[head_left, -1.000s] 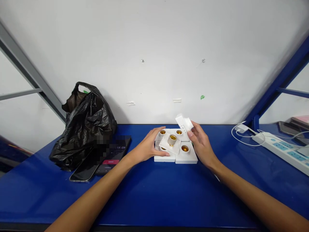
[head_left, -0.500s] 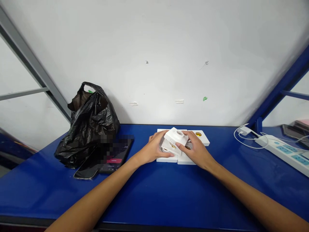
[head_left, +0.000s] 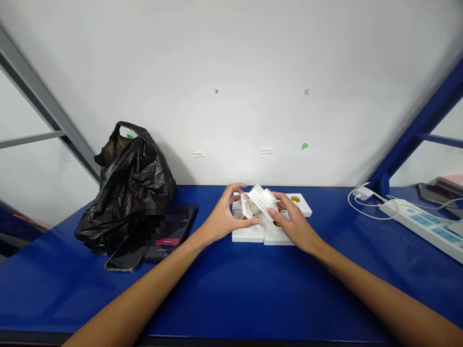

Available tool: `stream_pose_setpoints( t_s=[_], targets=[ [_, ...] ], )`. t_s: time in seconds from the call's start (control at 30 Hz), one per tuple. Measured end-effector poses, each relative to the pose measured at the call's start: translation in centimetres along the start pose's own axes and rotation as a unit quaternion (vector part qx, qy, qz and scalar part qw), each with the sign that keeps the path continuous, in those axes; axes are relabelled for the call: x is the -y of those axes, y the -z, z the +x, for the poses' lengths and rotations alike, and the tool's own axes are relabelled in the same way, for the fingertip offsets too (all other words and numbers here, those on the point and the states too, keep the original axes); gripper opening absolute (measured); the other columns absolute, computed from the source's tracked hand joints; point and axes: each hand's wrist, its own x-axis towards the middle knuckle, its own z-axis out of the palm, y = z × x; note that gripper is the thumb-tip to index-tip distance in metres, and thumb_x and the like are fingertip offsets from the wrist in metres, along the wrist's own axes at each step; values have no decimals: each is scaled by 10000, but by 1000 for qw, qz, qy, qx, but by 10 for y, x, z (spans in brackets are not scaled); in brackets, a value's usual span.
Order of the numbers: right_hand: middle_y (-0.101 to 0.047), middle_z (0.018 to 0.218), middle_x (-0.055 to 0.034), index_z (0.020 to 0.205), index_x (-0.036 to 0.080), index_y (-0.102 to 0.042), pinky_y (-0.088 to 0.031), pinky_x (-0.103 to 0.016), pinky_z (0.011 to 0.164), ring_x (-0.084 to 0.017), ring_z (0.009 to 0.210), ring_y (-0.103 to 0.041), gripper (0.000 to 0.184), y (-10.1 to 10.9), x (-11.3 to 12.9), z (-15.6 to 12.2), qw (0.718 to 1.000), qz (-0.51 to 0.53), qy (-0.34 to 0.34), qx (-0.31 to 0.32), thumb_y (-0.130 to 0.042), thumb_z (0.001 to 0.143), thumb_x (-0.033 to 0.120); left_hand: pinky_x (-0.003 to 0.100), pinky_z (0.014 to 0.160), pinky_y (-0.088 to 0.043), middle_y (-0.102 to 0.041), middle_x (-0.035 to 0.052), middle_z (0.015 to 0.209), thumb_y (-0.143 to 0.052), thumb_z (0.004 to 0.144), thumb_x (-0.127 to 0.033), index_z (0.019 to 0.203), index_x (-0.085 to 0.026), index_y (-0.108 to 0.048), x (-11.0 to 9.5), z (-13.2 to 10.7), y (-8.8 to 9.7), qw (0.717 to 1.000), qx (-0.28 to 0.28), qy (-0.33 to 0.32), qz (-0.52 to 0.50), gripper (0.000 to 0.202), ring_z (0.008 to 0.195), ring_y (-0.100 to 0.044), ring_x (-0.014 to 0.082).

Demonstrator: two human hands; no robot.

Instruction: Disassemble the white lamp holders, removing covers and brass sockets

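My right hand (head_left: 300,226) grips a white square part with a raised round collar (head_left: 262,195), thumb on its near side. Fingers and thumb of my left hand (head_left: 222,218) close round the edges of a thin white square piece (head_left: 246,206). The two parts are tilted against each other, with a gap between them where something gold-coloured shows; whether they still touch I cannot tell. Beneath my hands lie several white square blocks (head_left: 248,235) with round gold-coloured openings. One more such block (head_left: 306,206) shows behind my right hand.
On the left of the blue table (head_left: 224,294) stand a black plastic bag (head_left: 135,188) and two phones, one dark (head_left: 125,258), one with a lit screen (head_left: 177,229). A white power strip (head_left: 415,217) with a charger and cable (head_left: 363,193) lies right. A wall rises behind.
The two white parts have tilted apart, widening the gap between them. My left hand has shifted slightly left and its fingers have risen. The view has moved a little.
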Motion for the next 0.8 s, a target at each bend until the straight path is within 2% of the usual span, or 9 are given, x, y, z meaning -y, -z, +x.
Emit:
stream_pose_setpoints(
  t_s=[0.1,0.27,0.37,0.53,0.67,0.8],
  targets=[
    [-610,1407,-95,1412,294,-499,-492,-520,1078,-280,1231,-594,472,2,-2,-2,999,25,23,10,-581,1001,510,355,901,-547,-566,43,1254,-950,680,-357,1345,-312,-507,-7,0,-1,986,-23,47,-157,800,1099,-665,239],
    [-544,1467,-97,1474,319,-464,-476,-499,1107,-308,1361,-514,528,4,-2,-5,995,38,84,41,-601,997,501,363,909,-564,-671,70,1165,-889,767,-528,1268,-253,-602,-19,-1,-7,932,-22,131,-337,639,1051,-681,235],
    [-533,1480,-103,1499,317,-452,-455,-499,1133,-315,1371,-512,567,5,2,-7,991,25,120,55,-623,988,494,372,891,-580,-702,98,1185,-839,805,-602,1183,-225,-651,-21,-3,-13,922,-14,143,-359,566,1088,-685,270],
    [-545,1509,-109,1508,332,-449,-448,-544,1148,-343,1375,-527,651,9,6,-7,987,7,150,62,-685,938,539,374,897,-578,-744,114,1118,-768,848,-673,1195,-207,-684,-21,-7,-21,914,28,155,-374,587,1092,-694,293],
    [-500,1591,-99,1537,363,-415,-390,-608,1189,-362,1444,-479,687,13,5,-7,984,-20,161,73,-702,931,511,337,895,-570,-748,97,1117,-755,889,-629,1168,-213,-708,-21,-8,-22,904,33,148,-401,502,1093,-690,268],
    [-474,1621,-87,1574,392,-370,-344,-629,1220,-347,1496,-428,694,16,6,-8,982,-40,165,86,-680,956,452,340,915,-576,-733,106,1202,-778,886,-594,1198,-215,-693,-23,-7,-22,893,36,148,-424,499,1185,-668,288]
  ],
)
